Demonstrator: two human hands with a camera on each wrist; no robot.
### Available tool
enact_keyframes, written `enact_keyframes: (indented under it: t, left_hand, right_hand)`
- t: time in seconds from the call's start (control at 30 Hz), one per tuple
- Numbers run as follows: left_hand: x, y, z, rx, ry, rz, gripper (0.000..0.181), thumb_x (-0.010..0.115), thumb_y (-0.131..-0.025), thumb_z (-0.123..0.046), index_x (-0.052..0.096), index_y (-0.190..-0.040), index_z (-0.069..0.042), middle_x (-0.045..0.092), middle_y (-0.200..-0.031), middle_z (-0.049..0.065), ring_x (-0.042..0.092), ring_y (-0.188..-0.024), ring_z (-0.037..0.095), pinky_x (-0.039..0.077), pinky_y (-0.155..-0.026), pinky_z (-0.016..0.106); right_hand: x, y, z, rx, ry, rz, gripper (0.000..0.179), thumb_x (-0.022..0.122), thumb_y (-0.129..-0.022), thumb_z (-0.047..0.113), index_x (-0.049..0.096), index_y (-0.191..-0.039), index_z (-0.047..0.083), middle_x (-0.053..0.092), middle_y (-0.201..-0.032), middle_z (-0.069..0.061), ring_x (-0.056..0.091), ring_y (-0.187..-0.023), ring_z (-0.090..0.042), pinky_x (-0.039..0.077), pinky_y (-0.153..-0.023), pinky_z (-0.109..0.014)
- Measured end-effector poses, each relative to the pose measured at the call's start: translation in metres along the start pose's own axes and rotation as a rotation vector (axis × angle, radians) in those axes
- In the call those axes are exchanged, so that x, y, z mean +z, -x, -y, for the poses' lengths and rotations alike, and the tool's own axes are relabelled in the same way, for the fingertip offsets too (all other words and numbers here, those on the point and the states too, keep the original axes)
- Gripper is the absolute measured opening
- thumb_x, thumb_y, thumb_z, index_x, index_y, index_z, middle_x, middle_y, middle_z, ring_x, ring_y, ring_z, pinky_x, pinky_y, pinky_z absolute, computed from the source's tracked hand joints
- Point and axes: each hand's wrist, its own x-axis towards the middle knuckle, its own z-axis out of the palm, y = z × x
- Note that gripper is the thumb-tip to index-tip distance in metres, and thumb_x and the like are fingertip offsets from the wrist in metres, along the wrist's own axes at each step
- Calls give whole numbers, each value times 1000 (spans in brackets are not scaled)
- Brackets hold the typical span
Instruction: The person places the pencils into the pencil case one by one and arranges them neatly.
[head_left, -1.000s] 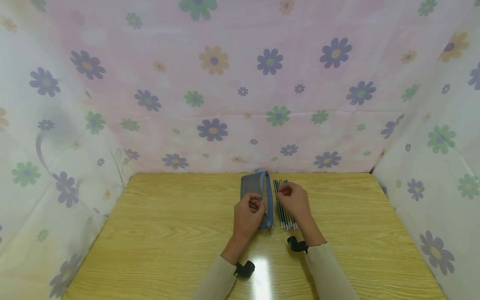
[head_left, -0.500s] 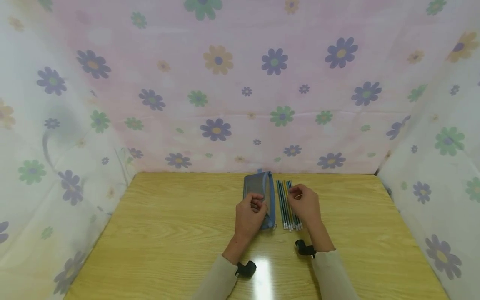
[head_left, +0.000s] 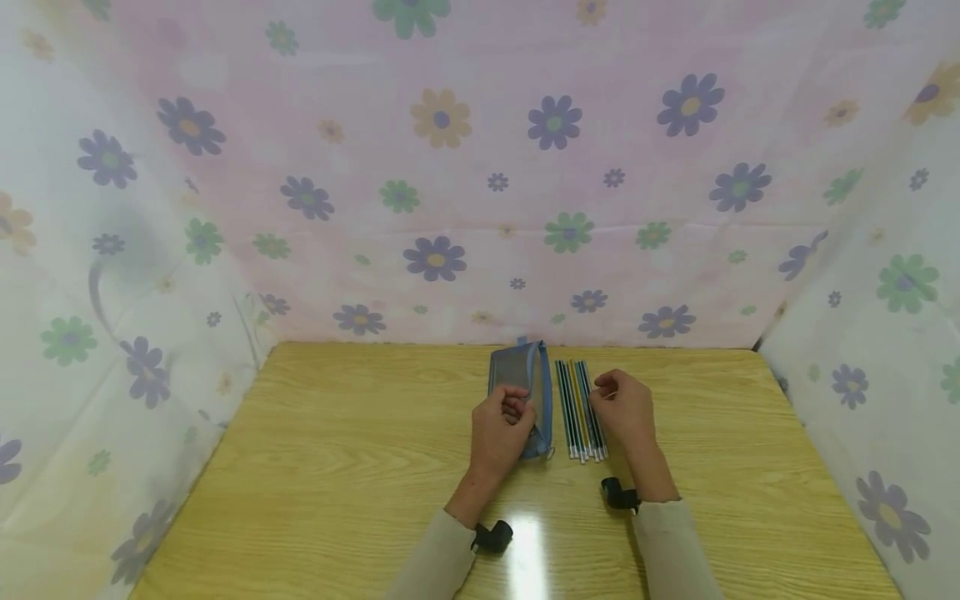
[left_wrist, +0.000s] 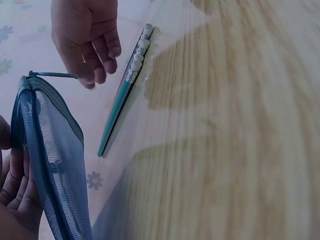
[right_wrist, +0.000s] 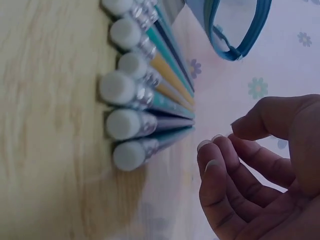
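A blue mesh pencil case with a zip along its edge lies near the back of the table, its mouth spread open. My left hand pinches the case's side; in the left wrist view its fingers curl behind the zip edge. Just right of the case, several pencils in green, dark and yellow lie side by side, their white erasers towards me. Beside the pencils' right edge is my right hand. Its fingers are loosely curled, and nothing shows between them in the right wrist view.
The wood-grain table carries the case and pencils. A flower-print cloth hangs behind it and along both sides. Black wrist cameras sit below each hand.
My right hand has moved from over the pencils to their right side, uncovering them. My left hand keeps its grip on the pencil case. The head view has shifted slightly.
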Motion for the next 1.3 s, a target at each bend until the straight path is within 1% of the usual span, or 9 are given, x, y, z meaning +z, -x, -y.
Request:
enact_keyframes:
  t: [0.2,0.37,0.53,0.63,0.8,0.93,1.07,1.17,1.3]
  left_hand:
    - [0,0,0,-20,-6,9,13,74,-97,-4,73,-109,-1,68,-84,1,68,-73,11,60,-63,25]
    - [0,0,2,-28,4,11,14,75,-97,-4,72,-109,1,69,-85,1,68,-73,11,60,-63,25]
    - [-1,0,2,-32,19,11,14,75,-96,-2,72,-109,-1,68,-84,2,68,-72,11,59,-62,25]
    - [-1,0,2,-25,17,12,14,75,-95,-2,72,-109,-2,68,-84,2,68,-72,10,59,-62,24]
    - [0,1,5,-2,13,20,14,75,-97,-4,72,-110,2,69,-84,2,68,-72,11,59,-62,25]
    - [1,1,6,5,15,24,15,74,-97,-3,72,-110,2,69,-84,2,68,-72,10,59,-62,25]
    - [0,0,5,1,24,23,14,75,-97,-3,72,-110,1,69,-84,2,68,-72,11,59,-62,25]
    - [-1,0,4,-13,27,21,14,75,-97,-5,72,-110,1,69,-84,3,68,-73,13,59,-62,24]
    - [-2,0,4,-33,29,23,14,75,-98,-6,72,-110,1,69,-85,3,69,-73,15,58,-63,23]
  right_hand:
    - [-2,0,-4,22,63,40,21,68,-95,12,73,-108,-4,73,-97,-18,71,-86,-33,59,-77,-49]
    - [-1,0,-7,36,113,52,22,69,-93,15,75,-102,-4,75,-94,-18,70,-83,-32,59,-77,-50]
    - [1,1,-6,54,129,65,20,72,-92,15,77,-96,-4,75,-89,-17,70,-77,-31,59,-73,-50]
    - [1,1,-6,87,139,66,20,74,-92,16,77,-94,-4,75,-89,-17,70,-76,-29,59,-71,-49]
    - [1,3,-6,139,154,80,21,75,-93,18,77,-92,-3,76,-88,-16,70,-73,-27,59,-68,-48]
    - [0,3,-6,145,152,95,21,75,-95,18,77,-93,-2,76,-89,-17,70,-73,-28,59,-68,-48]
    - [1,3,-5,133,156,84,21,75,-94,19,77,-90,-2,75,-87,-17,69,-71,-27,58,-67,-48]
    - [2,4,-5,130,167,73,21,76,-93,19,77,-87,-1,75,-85,-16,69,-70,-27,58,-64,-46]
    - [2,6,-2,163,188,71,22,77,-92,21,77,-81,1,74,-80,-13,67,-64,-24,55,-57,-42]
